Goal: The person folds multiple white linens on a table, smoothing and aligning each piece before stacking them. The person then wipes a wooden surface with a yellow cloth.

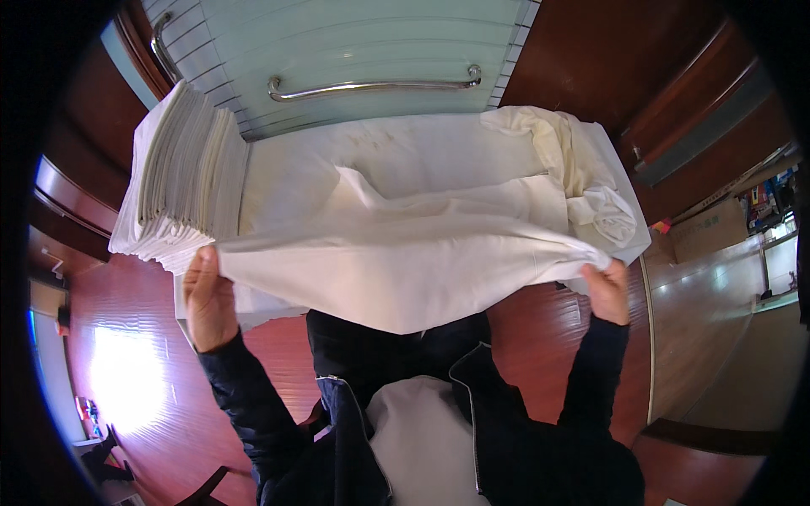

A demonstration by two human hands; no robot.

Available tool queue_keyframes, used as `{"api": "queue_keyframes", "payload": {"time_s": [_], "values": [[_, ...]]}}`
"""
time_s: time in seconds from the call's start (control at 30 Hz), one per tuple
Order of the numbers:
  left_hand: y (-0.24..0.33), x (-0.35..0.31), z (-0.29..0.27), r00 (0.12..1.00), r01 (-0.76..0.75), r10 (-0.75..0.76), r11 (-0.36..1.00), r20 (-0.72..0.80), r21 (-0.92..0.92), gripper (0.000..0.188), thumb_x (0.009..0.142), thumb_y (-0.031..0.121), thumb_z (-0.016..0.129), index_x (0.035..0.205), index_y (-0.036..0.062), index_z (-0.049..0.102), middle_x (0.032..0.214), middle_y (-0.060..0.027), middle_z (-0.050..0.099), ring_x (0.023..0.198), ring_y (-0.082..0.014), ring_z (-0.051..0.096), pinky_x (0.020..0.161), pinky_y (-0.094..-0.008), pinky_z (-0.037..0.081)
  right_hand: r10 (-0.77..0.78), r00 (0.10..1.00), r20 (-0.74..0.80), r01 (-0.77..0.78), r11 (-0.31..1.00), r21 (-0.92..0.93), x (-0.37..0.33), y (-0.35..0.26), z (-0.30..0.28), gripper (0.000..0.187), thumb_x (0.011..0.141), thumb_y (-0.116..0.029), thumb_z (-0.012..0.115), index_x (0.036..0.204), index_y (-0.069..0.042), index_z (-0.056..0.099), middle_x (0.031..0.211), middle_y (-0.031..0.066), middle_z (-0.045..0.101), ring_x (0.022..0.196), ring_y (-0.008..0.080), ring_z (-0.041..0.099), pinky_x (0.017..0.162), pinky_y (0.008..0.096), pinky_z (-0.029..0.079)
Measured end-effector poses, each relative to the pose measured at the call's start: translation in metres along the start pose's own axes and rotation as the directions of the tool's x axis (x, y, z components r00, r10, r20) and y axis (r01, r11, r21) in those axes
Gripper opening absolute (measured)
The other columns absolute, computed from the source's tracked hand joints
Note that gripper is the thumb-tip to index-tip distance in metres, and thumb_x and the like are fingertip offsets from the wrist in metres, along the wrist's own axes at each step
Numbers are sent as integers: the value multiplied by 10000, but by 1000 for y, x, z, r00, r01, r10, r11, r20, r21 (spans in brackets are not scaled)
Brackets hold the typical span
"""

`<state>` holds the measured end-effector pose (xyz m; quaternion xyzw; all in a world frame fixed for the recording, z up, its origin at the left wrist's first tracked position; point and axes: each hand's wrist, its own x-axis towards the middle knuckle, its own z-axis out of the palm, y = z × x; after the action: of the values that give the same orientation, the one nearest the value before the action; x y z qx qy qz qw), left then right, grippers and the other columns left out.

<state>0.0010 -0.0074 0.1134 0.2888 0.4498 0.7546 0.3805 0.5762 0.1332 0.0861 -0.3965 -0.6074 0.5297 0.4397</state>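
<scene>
A white cloth [396, 261] is stretched between my two hands, its near edge sagging in front of me while its far part lies in folds on the table. My left hand [209, 297] pinches one corner, close beside a tall stack of folded white cloths [181, 164]. The opposite corner is gripped and bunched in my right hand [607, 291]. To the right, a crumpled heap of cream-white cloth [582, 173] rests at the table's end. What lies beneath the held cloth is hidden.
A white-covered table [295, 160] stands before me against a frosted glass panel [363, 51] with a metal bar handle [371, 87]. Dark wooden doors flank it. At the far right is a cardboard box [710, 232]; the floor [540, 354] is reddish-brown.
</scene>
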Motion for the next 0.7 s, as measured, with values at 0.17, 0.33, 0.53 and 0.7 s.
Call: {"api": "queue_keyframes", "payload": {"time_s": [0.17, 0.33, 0.53, 0.7], "values": [[47, -27, -19, 983, -33, 29, 999, 182, 18, 142, 1073, 159, 548, 1069, 48, 636, 1082, -72, 725, 990, -122, 663, 955, -278, 477, -272, 949, -159, 314, 867, 388, -44, -21, -60, 279, 1002, -215, 667, 1162, 10, 703, 1247, 154, 709, 1150, 306, 674, 1053, 489, 478], [32, -35, -19, 995, 39, -53, 984, 81, 171, 105, 1050, 144, 568, 1006, 54, 601, 928, 9, 651, 855, -65, 591, 819, -219, 427, -204, 962, -180, 266, 842, 470, -43, -17, -44, 254, 1029, -227, 613, 1204, -49, 662, 1218, 120, 690, 1159, 294, 640, 1069, 500, 458], [16, 75, 26, 995, 22, -48, 962, 89, 272, 161, 1031, 243, 632, 980, 94, 667, 885, 37, 611, 839, -78, 547, 767, -245, 414, 208, 949, -238, -79, 886, 458, 89, -61, -10, 250, 975, -101, 630, 1165, 58, 660, 1186, 138, 700, 1142, 234, 646, 1042, 379, 473], [118, 139, 59, 921, -257, 169, 941, 351, 219, 465, 1029, 475, 602, 1274, 83, 657, 1187, -52, 659, 1129, -185, 557, 1053, -365, 395, -324, 878, -352, 456, 788, 413, 111, -197, -29, 336, 965, -164, 648, 1226, 44, 611, 1304, 186, 647, 1259, 308, 592, 1162, 455, 393]]}}
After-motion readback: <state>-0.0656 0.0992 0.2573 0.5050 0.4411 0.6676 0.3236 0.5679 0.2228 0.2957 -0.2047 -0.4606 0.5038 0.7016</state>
